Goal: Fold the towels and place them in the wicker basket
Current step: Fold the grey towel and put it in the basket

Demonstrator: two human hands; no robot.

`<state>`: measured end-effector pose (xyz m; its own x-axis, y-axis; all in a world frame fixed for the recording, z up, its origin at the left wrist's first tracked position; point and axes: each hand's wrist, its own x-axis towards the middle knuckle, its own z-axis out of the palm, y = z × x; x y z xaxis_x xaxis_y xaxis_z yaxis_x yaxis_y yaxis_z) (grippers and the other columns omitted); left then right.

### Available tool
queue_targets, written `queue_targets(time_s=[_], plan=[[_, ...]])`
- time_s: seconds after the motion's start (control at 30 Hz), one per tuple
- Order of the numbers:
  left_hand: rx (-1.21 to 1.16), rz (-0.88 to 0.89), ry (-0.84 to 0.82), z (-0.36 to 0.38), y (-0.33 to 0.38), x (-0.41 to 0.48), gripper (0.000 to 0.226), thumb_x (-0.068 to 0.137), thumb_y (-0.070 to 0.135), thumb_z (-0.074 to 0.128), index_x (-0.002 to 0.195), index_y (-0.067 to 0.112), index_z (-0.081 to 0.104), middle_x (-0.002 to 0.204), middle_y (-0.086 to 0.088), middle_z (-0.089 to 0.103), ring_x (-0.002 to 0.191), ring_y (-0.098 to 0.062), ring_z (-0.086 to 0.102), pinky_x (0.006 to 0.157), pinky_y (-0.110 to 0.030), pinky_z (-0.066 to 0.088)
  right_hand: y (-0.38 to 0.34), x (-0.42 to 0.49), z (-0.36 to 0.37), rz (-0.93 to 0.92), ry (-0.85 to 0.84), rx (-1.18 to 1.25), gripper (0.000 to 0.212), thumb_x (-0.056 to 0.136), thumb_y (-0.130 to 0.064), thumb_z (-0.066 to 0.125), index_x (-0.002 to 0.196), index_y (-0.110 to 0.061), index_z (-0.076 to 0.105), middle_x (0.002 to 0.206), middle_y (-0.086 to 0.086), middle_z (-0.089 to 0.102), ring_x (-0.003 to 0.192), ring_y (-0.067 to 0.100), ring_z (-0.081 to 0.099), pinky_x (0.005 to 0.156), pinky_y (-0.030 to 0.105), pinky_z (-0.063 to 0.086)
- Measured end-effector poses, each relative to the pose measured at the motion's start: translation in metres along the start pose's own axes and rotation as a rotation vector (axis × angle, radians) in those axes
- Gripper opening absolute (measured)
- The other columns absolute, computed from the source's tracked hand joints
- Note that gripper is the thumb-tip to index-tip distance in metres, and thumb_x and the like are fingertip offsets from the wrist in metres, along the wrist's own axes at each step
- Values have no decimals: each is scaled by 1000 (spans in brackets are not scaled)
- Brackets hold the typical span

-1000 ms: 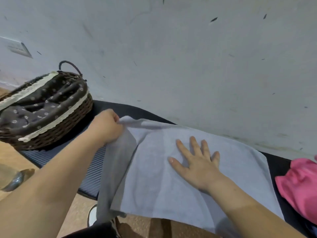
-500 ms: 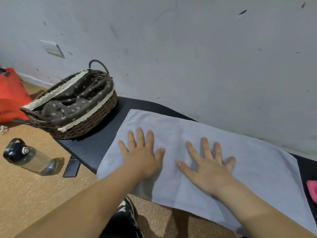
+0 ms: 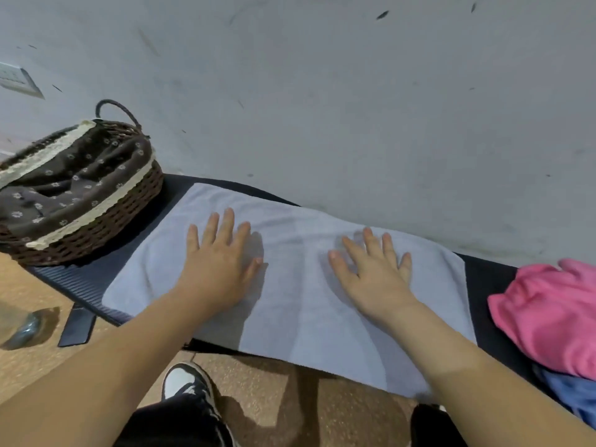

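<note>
A pale grey-blue towel [image 3: 296,285] lies spread flat on a black mat [image 3: 80,282], its near edge hanging over the front. My left hand [image 3: 219,262] presses flat on the towel's left half with fingers spread. My right hand [image 3: 374,272] rests flat on the right half, fingers apart. Neither hand grips anything. The brown wicker basket [image 3: 106,227] with a dark flowered liner stands at the mat's left end. A crumpled pink towel [image 3: 548,317] lies at the right, and a blue one [image 3: 574,395] shows below it.
A grey wall [image 3: 354,108] rises right behind the mat. On the tan floor at the left are a clear bottle [image 3: 22,327] and a flat black object [image 3: 77,327]. My shoe [image 3: 187,385] and dark trouser legs are at the bottom.
My left hand let go of the folded-over left edge, and the towel now lies spread open. Both palms have slid a little apart over it.
</note>
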<state>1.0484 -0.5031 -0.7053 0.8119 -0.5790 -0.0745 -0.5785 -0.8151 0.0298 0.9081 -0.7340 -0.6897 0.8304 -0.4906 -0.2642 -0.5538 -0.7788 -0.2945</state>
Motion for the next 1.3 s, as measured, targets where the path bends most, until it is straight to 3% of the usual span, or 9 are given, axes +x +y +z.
queue_targets(time_s=[0.17, 0.33, 0.47, 0.53, 0.63, 0.83, 0.97, 1.13, 1.3], plan=[[-144, 365, -205, -26, 121, -32, 69, 102, 54, 43, 163, 27, 21, 173, -6, -6, 159, -29, -9, 128, -50, -3, 100, 15, -26, 246, 79, 32, 52, 102, -62, 24, 139, -37, 50, 163, 1, 29, 154, 34, 13, 119, 70, 4], [-221, 675, -268, -15, 207, -69, 79, 100, 53, 48, 164, 29, 10, 170, -2, -23, 155, -24, -27, 127, -45, -12, 139, 1, -21, 232, -81, -25, 64, 102, -64, 16, 162, -46, 1, 173, -4, -15, 158, 28, -17, 123, 62, -9], [-40, 871, -231, 23, 238, -86, 99, 81, 57, 69, 159, 22, 18, 172, -9, -6, 157, -38, -9, 123, -64, -4, 148, -5, -34, 139, 26, -86, 49, 103, -51, 37, 148, -33, 45, 154, 9, 43, 149, 35, 30, 120, 59, 18], [75, 831, -238, 33, 250, -95, 88, 78, 45, 74, 150, 18, 32, 169, -13, 16, 155, -46, 13, 115, -78, 9, 157, -3, -46, 121, 181, 31, 37, 103, -38, 45, 132, -21, 61, 128, 13, 63, 126, 38, 55, 105, 49, 43], [100, 817, -122, 35, 256, -95, 59, 79, 33, 77, 131, 19, 55, 155, -11, 47, 143, -46, 44, 104, -79, 36, 161, 7, -52, 215, 219, 196, 31, 101, -31, 54, 121, -11, 65, 119, 15, 68, 113, 38, 62, 90, 44, 53], [-302, 786, 12, 24, 236, -88, 22, 93, 29, 59, 111, 23, 69, 137, -1, 62, 132, -30, 56, 105, -53, 49, 145, 23, -57, 288, 124, 321, 18, 91, -27, 63, 94, -9, 65, 96, 8, 71, 89, 29, 66, 74, 37, 55], [-476, 563, 87, 2, 227, -73, 13, 81, 26, 54, 88, 22, 64, 92, 6, 58, 83, -16, 52, 67, -29, 44, 148, 27, -63, 356, 235, 731, 13, 92, -16, 61, 88, -13, 49, 81, 8, 55, 66, 25, 53, 52, 31, 47], [-1007, 148, -252, -8, 230, -72, 21, 89, 10, 54, 75, 25, 57, 61, 6, 55, 53, -6, 44, 52, -27, 36, 151, 25, -68, 461, 198, 1095, 37, 83, 5, 71, 75, -19, 44, 73, 3, 47, 60, 19, 45, 40, 20, 37], [-1144, 46, -434, -22, 247, -73, 32, 89, -4, 47, 74, 19, 61, 63, 2, 45, 58, -13, 39, 53, -27, 31, 159, 16, -69, 397, 191, 853, 35, 79, 17, 59, 74, -18, 63, 72, 1, 59, 66, 17, 53, 52, 20, 41]])
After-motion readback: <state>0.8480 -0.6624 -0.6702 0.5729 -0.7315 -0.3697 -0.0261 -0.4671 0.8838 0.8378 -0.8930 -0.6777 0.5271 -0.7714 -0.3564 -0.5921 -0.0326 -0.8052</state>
